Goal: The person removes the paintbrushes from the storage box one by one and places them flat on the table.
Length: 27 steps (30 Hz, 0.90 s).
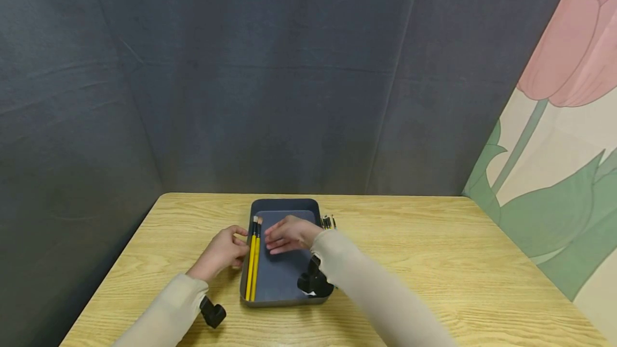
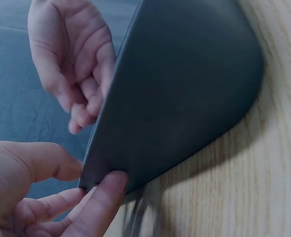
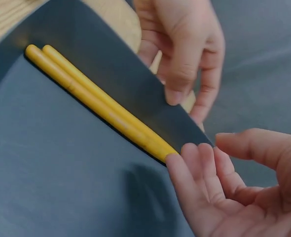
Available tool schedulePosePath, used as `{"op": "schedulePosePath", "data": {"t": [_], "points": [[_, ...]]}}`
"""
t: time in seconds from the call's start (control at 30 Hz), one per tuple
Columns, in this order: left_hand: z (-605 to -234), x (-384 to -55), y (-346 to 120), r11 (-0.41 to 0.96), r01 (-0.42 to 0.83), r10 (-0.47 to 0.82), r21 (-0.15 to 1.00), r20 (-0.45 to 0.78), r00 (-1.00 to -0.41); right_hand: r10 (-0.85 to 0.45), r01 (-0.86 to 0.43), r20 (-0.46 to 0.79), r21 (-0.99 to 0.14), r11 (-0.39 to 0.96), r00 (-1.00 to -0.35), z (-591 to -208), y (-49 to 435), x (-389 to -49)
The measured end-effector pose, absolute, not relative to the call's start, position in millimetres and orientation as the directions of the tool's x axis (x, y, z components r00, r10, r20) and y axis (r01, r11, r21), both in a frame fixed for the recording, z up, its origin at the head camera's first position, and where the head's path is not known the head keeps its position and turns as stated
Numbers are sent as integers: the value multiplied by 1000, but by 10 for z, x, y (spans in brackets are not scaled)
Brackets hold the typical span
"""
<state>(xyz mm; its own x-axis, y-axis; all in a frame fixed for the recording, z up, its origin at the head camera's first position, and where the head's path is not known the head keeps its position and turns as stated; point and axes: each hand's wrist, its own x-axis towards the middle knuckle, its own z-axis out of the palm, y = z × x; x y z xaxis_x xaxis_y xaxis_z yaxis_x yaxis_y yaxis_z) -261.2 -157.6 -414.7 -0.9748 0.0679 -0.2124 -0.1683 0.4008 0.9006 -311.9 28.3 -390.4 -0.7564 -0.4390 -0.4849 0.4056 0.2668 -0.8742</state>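
Note:
A dark grey rectangular tray [image 1: 286, 278] lies on the table. Two yellow-handled paintbrushes [image 1: 254, 261] are side by side along its left wall, bristles toward the far end. My left hand [image 1: 223, 251] grips the tray's left wall, thumb at the rim and fingers against the outside, as the left wrist view shows of the tray wall [image 2: 185, 84]. Over the tray floor, just right of the brushes, my right hand [image 1: 291, 233] has loosely bent fingers with nothing held. In the right wrist view its fingertips are by the yellow handles [image 3: 106, 109]; whether they touch, I cannot tell.
More thin brushes or tools [image 1: 329, 222] show beyond the tray's right wall, partly hidden by my right arm. The light wood table [image 1: 409, 250] meets a dark grey curtain [image 1: 270, 95] at the back. A tulip-patterned panel [image 1: 554, 175] stands on the right.

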Motion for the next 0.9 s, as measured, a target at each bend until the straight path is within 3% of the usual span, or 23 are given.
{"op": "schedulePosePath", "data": {"t": [0.9], "points": [[-4132, -2616, -1569, 406, -161, 82, 900, -211, -974, -229, 410, -508, -836, 365, -831, -4057, -48, -3106]]}}
